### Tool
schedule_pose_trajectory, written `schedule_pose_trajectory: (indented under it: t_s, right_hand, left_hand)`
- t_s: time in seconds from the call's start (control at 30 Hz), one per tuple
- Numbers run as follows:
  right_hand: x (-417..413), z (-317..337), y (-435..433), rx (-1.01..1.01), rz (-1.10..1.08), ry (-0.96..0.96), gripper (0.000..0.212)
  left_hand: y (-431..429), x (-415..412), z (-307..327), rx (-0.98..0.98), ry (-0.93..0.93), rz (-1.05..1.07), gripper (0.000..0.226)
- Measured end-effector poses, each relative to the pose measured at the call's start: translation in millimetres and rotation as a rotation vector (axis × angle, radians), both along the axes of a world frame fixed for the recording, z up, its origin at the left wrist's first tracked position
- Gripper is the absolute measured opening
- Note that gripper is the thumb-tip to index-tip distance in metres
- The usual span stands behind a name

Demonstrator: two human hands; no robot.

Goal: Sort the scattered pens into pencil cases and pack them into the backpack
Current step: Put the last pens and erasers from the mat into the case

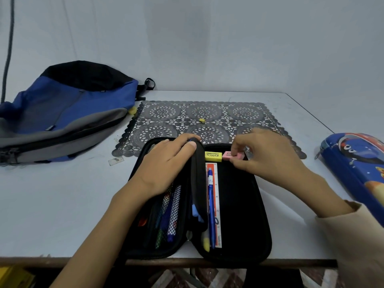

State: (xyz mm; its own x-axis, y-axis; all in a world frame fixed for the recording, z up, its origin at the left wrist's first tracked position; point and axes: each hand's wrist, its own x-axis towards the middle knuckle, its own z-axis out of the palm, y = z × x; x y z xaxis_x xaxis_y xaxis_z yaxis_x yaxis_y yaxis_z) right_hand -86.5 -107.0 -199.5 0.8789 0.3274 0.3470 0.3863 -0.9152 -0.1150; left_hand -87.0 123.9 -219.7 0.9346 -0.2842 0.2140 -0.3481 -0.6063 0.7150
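A black pencil case (pixel 239 204) lies open at the table's front edge. Its left half holds several pens under a mesh pocket (pixel 172 213); its right half holds a blue pen (pixel 211 204) on a ruler (pixel 217 204). My left hand (pixel 166 163) grips the middle divider flap (pixel 198 183). At the top of the right half, my right hand (pixel 268 156) pinches a pink eraser (pixel 228 155) beside a yellow eraser (pixel 212 156). The blue, grey and black backpack (pixel 62 115) lies at the back left.
A blue hard pencil case (pixel 353 167) with a cartoon print lies at the right edge. A dark lace placemat (pixel 207 119) covers the middle of the table, with a small yellow bit (pixel 202 120) on it. Another yellow bit (pixel 132 110) sits by the backpack.
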Motion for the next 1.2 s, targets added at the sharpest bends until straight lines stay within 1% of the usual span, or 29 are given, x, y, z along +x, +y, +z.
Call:
schedule_pose_trajectory:
  t_s: [0.13,0.23,0.3,0.4,0.5,0.53,0.6,0.67,0.7,0.77,0.8,0.9,0.97,1.03,1.13,1.2]
  right_hand:
    - [1,-5,3,-0.072,0.013,-0.114,0.014]
    - [0,-12,6,-0.172,0.056,-0.195,0.021]
    - [0,-13,8,-0.235,0.065,-0.206,0.026]
    - [5,-11,9,-0.211,0.046,-0.115,0.035]
    - [11,-9,7,-0.150,0.045,0.020,0.038]
    - [13,-5,6,-0.105,0.045,0.073,0.039]
    - [21,5,5,0.067,0.042,0.181,0.044]
    - [38,11,8,0.213,0.054,0.198,0.043]
    - [50,12,10,0.234,0.057,0.176,0.039]
    - [80,6,18,0.189,0.059,0.180,0.030]
    - [95,2,23,0.148,0.070,0.217,0.032]
    - [142,-19,39,0.015,0.074,0.371,0.047]
    - [161,-28,45,-0.070,0.069,0.414,0.049]
    - [166,-30,48,-0.076,0.093,0.385,0.043]
    - [164,-24,46,-0.024,0.085,0.188,0.029]
    - [158,-18,42,-0.015,0.089,0.161,0.025]
  left_hand:
    - [0,0,0,-0.007,-0.008,-0.010,0.054]
    - [0,1,-1,-0.007,-0.009,-0.013,0.055]
    - [0,1,-1,-0.004,-0.010,-0.011,0.056]
    - [0,1,0,0.001,-0.013,-0.008,0.057]
    - [0,1,-1,0.005,-0.019,-0.008,0.059]
    - [0,1,-1,0.007,-0.022,-0.009,0.059]
    - [0,1,-1,0.008,-0.026,-0.008,0.058]
    - [-1,2,-1,0.010,-0.025,-0.013,0.056]
    - [0,2,-1,0.009,-0.024,-0.017,0.056]
    - [0,2,-1,0.004,-0.022,-0.023,0.056]
    - [0,2,-1,0.001,-0.023,-0.025,0.056]
    - [1,2,-1,-0.007,-0.025,-0.026,0.055]
    - [1,2,-2,-0.008,-0.023,-0.023,0.053]
    - [1,3,-3,-0.001,-0.022,-0.018,0.054]
    - [1,4,-3,0.011,-0.025,-0.012,0.054]
    - [1,4,-3,0.013,-0.025,-0.016,0.054]
